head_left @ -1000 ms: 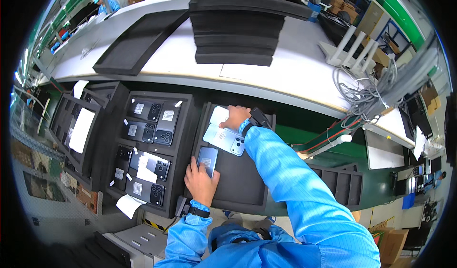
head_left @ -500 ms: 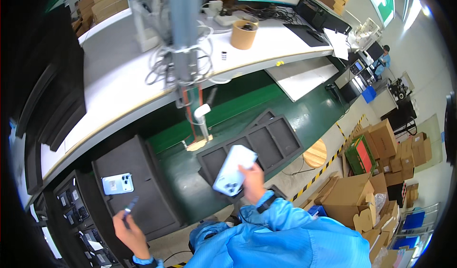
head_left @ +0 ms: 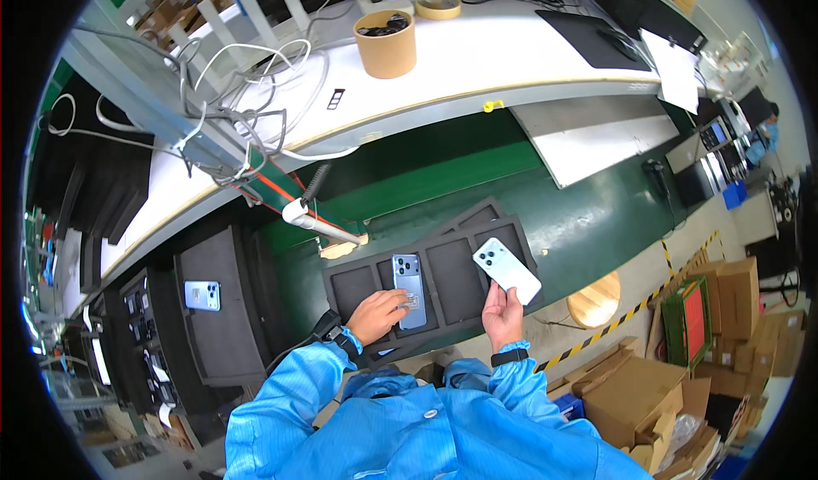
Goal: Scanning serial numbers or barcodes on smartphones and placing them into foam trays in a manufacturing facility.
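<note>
My left hand (head_left: 379, 316) has its fingers closed at the left edge of a darker blue smartphone (head_left: 411, 297). That phone is upright in the picture, camera end away from me, over a compartment of the black divided tray (head_left: 452, 263). Whether it rests on the tray floor I cannot tell. In my right hand (head_left: 503, 316) a pale, whitish-blue smartphone (head_left: 511, 274) is gripped by its lower end, tilted, above the tray's right end. Its back with the camera cluster faces up. A third, light blue smartphone (head_left: 202, 295) lies on a black foam tray (head_left: 230, 327) to the left.
Further left stand black trays holding several dark devices (head_left: 153, 361). Beyond, a white workbench (head_left: 460, 50) carries a brown tub (head_left: 385, 50), cables and a black mat (head_left: 588, 39). A metal post (head_left: 145, 88) rises at left. A round wooden stool (head_left: 595, 299) and cardboard boxes (head_left: 635, 390) are at right.
My left hand has come from beside the foam tray at left to the divided tray, bringing the darker phone. My right hand has shifted right with the pale phone. The view has turned.
</note>
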Demonstrator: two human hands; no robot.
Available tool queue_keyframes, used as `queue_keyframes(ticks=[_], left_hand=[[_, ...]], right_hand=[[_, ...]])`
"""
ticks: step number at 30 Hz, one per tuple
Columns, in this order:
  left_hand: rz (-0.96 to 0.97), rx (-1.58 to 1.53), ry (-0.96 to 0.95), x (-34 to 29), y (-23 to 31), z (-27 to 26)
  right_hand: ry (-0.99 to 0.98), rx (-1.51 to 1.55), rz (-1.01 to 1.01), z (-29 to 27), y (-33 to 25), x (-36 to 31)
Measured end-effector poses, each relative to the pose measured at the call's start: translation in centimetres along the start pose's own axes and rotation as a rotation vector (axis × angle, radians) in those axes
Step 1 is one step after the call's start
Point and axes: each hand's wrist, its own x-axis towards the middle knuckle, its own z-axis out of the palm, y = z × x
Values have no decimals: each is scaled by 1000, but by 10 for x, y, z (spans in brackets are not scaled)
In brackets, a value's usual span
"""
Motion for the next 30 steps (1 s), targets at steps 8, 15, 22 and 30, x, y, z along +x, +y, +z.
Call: queue_keyframes(ticks=[8, 15, 22, 30], left_hand=[[-475, -314, 89, -39, 60, 13], [-1264, -47, 1119, -161, 24, -106], [-2175, 205, 630, -241, -182, -171], [-1343, -54, 965, -292, -167, -177]], right_hand=[[-90, -541, 612, 0, -6, -17], [-215, -1290, 224, 27, 32, -44], [-525, -1577, -192, -3, 116, -69], [-681, -1388, 76, -34, 227, -188]])
